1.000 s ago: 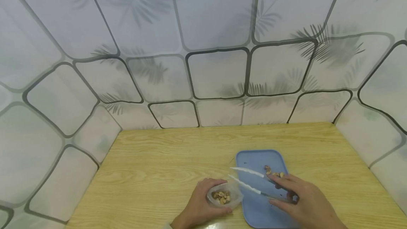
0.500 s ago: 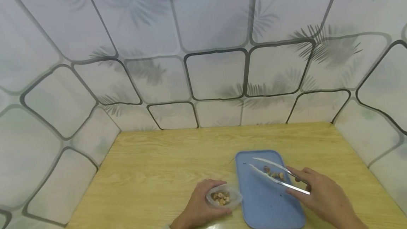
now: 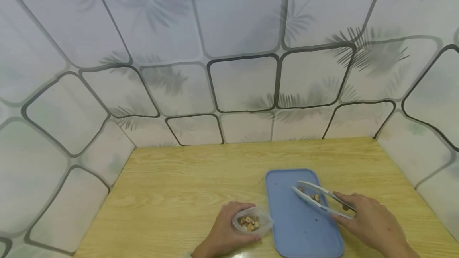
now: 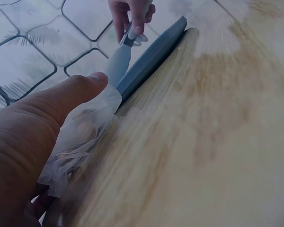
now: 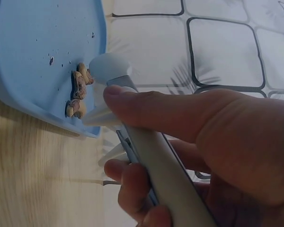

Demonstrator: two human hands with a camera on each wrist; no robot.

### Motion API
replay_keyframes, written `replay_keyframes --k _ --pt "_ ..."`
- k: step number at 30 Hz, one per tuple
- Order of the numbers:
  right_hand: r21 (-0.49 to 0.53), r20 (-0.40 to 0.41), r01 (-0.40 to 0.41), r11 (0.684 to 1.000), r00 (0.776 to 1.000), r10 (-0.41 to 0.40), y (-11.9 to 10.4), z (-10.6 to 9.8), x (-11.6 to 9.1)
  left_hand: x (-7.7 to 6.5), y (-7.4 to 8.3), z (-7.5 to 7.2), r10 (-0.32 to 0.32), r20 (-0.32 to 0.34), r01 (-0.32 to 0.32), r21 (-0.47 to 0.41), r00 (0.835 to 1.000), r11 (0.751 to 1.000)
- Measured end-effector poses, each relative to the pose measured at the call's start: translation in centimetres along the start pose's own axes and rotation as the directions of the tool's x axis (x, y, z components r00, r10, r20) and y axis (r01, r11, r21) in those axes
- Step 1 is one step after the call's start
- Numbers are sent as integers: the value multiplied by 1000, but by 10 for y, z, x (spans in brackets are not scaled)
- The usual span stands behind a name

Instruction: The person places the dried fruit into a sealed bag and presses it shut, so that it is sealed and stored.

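My left hand point(image 3: 227, 228) holds a translucent plastic bag point(image 3: 266, 223), its thumb and fingers curled round the sides. Light-brown nut-like pieces point(image 3: 249, 223) lie inside the bag's open mouth. In the left wrist view the bag's crumpled side point(image 4: 83, 130) shows beneath the thumb. My right hand point(image 3: 374, 220) grips a pair of white-tipped tongs point(image 3: 308, 198), thumb on one arm and fingers on the other. The tips are spread apart over the blue tray point(image 3: 297, 230). Several brown, lumpy nut-like pieces point(image 5: 78, 90) lie near the tray's right edge, close to the tongs' tips.
Small dark crumbs point(image 5: 51, 60) are scattered on the tray. The tray lies on a wood-grain table point(image 3: 179, 186), just right of the bag. Patterned walls point(image 3: 244, 83) enclose the table at the back and both sides.
My right hand has carried the spread tongs rightward, from beside the bag to above the pieces on the tray, and their tips have come closer together. The left hand and bag stay put.
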State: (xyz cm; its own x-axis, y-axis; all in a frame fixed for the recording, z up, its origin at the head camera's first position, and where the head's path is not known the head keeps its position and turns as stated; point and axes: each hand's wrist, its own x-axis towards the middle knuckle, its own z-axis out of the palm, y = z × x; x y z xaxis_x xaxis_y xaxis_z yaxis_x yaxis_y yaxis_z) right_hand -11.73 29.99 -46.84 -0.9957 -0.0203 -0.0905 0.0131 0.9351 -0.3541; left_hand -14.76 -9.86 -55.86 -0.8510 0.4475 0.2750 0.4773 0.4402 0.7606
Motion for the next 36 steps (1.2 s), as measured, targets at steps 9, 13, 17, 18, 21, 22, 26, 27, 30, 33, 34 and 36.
replay_keyframes --k 9,13,17,18,21,22,26,27,30,33,34,36 --pt "-7 50 -47 999 998 47 0 -2 0 -1 1 -1 -18 6 18 -5 1000 1000" --pt "2 29 -40 999 999 40 -2 -1 -1 -1 0 0 -27 13 27 -21 1000 999" --pt "21 -20 -17 1000 1000 18 -4 1 -3 -1 1 0 -42 22 43 -34 999 998" --pt "27 -42 -4 1000 999 5 -5 1 -4 -1 1 -1 -42 24 43 -35 999 998" --pt "27 -121 45 999 992 -41 -7 3 -7 0 1 -1 -31 23 32 -26 999 999" --pt "25 -143 57 998 988 -52 -9 3 -9 0 1 -1 -27 22 28 -23 999 999" --pt "27 -204 92 995 975 -85 -14 5 -12 0 0 -1 -12 14 12 -9 1000 1000" --pt "31 -210 95 995 974 -86 -16 5 -13 0 0 -1 -9 12 9 -8 1000 1000" --pt "58 -225 111 992 970 -95 -21 5 -15 0 1 -1 -16 15 16 -9 1000 1000" --pt "75 -236 137 988 965 -116 -27 5 -17 0 2 -1 -43 25 43 -12 999 999" --pt "78 -242 151 985 962 -129 -29 5 -18 0 2 -1 -47 26 47 -10 999 999" --pt "88 -243 170 982 959 -144 -33 5 -19 0 3 -2 -51 27 51 -3 998 999"
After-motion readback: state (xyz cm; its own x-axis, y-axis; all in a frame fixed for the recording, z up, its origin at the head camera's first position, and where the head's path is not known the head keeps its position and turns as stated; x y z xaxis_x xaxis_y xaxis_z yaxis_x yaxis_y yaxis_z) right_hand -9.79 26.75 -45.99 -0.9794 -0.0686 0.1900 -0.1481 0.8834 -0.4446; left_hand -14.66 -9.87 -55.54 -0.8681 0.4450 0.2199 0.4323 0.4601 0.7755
